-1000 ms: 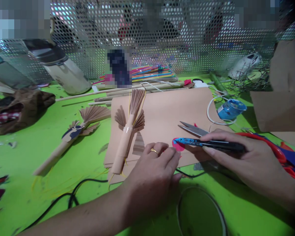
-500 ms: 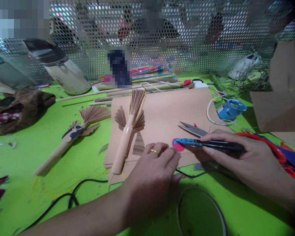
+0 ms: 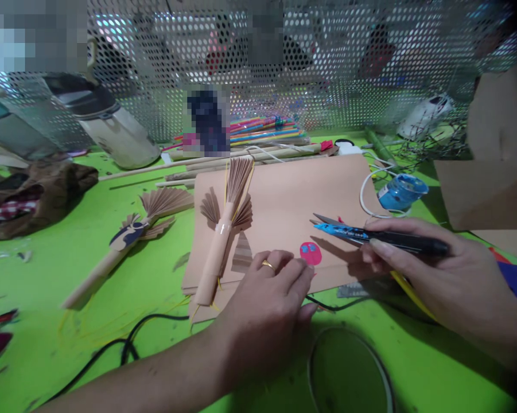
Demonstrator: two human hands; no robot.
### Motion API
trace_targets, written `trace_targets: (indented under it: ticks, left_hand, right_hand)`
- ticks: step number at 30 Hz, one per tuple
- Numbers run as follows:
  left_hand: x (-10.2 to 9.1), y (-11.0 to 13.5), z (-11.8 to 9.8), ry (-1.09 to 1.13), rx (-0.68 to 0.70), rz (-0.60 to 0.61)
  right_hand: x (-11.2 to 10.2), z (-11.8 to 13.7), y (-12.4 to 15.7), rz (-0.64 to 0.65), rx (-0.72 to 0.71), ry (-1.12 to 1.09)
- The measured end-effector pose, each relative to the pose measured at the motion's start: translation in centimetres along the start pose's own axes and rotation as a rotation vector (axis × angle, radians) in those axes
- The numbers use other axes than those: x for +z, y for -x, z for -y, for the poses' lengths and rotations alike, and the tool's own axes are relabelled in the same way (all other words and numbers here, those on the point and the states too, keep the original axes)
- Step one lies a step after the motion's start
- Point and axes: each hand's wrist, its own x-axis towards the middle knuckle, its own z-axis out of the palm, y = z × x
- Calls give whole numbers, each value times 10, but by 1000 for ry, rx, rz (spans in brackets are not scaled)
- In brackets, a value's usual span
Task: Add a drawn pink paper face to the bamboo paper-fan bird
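Note:
In my right hand [image 3: 417, 258] is a black marker [image 3: 408, 242], its front end smeared with blue paint and raised off the paper. Scissor blades [image 3: 321, 217] show just behind the marker's tip; my right hand hides most of the scissors. A small rounded red paper piece [image 3: 310, 254] with two blue spots lies on the tan paper sheets [image 3: 301, 195]. The curled fingers of my left hand [image 3: 279, 287], which wears a ring, hold down the red piece's lower edge. Left of that hand lies a rolled-paper figure [image 3: 217, 246] with pleated fans.
A second paper figure [image 3: 124, 238] lies on the green table [image 3: 155, 355]. An uncapped jar of blue paint [image 3: 402, 192] stands at the right. Sticks, bundled coloured straws [image 3: 267, 131] and a bottle [image 3: 116, 126] line the mesh panel. A black cord [image 3: 155, 315] crosses the front.
My right hand has lifted the marker off the red piece and moved slightly right. Two blue spots now show on the piece. My left hand has stayed in place.

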Motion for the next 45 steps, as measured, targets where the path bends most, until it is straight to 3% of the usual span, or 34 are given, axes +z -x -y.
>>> trace_targets:
  ticks: [4,9,14,20,24,34,45]
  left_hand:
    - [2,1,1,-17,10,-11]
    - [3,0,3,-38,26,-11]
    - [3,0,3,-46,20,-12]
    - [2,1,1,-30,14,-7]
    - [1,1,1,-17,12,-24]
    - [-1,-1,0,2,1,-10]
    - [0,0,1,-4,10,4]
  right_hand:
    - [-1,0,1,69,73,-165]
    - [-5,4,-2,-61,-16,52]
    - [-6,3,-5,-97,-32,93]
    - [-2,-8,-5,46,109,-139]
    - [0,-10,-5,110,115,-244]
    - [1,2,-4,74,-45,-15]
    - [1,-6,-6,50,15,-73]
